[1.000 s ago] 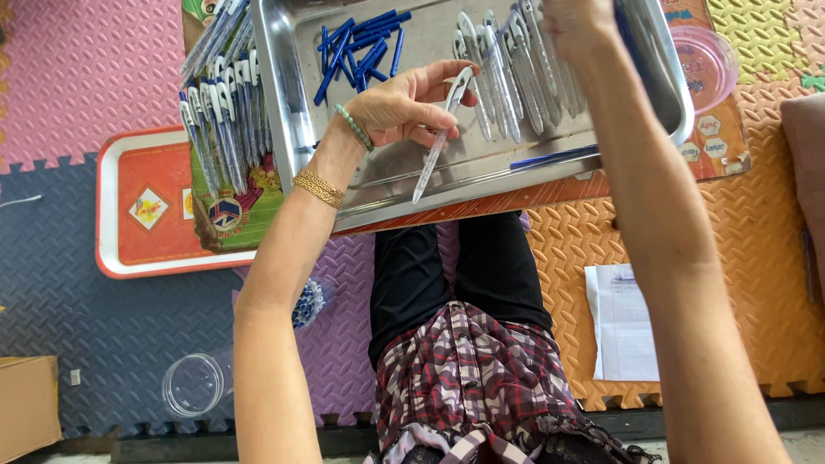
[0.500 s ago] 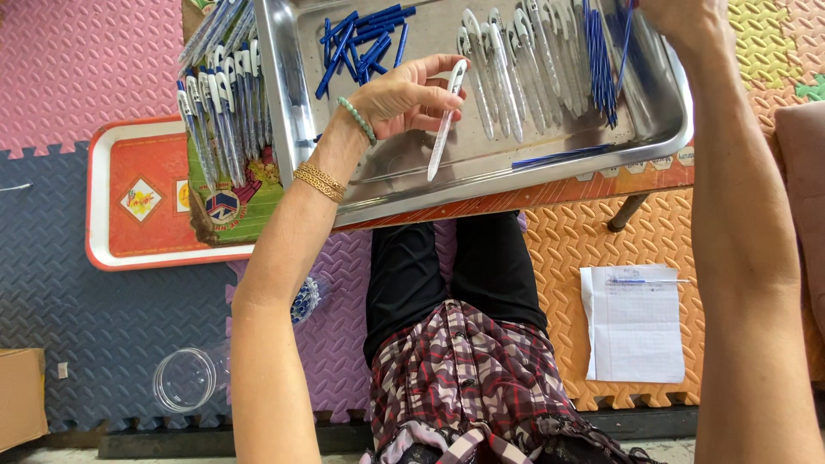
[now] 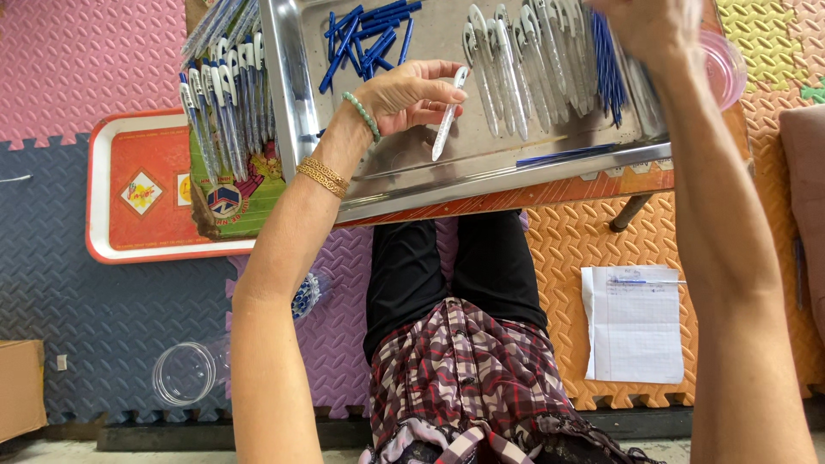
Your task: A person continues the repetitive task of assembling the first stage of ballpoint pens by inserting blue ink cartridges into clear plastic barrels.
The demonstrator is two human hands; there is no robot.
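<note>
My left hand (image 3: 411, 93) holds a white pen barrel (image 3: 449, 116) by its upper end, above a steel tray (image 3: 481, 167). The wrist wears a green bead bracelet and a gold bangle. My right hand (image 3: 649, 30) reaches to the tray's far right, over a bunch of blue refills (image 3: 607, 69); its fingers are cut off by the frame's top edge. A row of white pen barrels (image 3: 516, 60) lies in the tray's middle, and a pile of blue pen parts (image 3: 365, 34) lies at its far left.
A red tray (image 3: 142, 215) at left carries a box of finished white-and-blue pens (image 3: 219, 112). A ruled paper sheet with a pen (image 3: 634, 322) lies on orange foam mats. A clear round lid (image 3: 183, 372) and a cardboard box (image 3: 19, 387) sit lower left.
My left hand has carried the white barrel up and right across the tray. My right hand has shifted over the blue refills at the far right.
</note>
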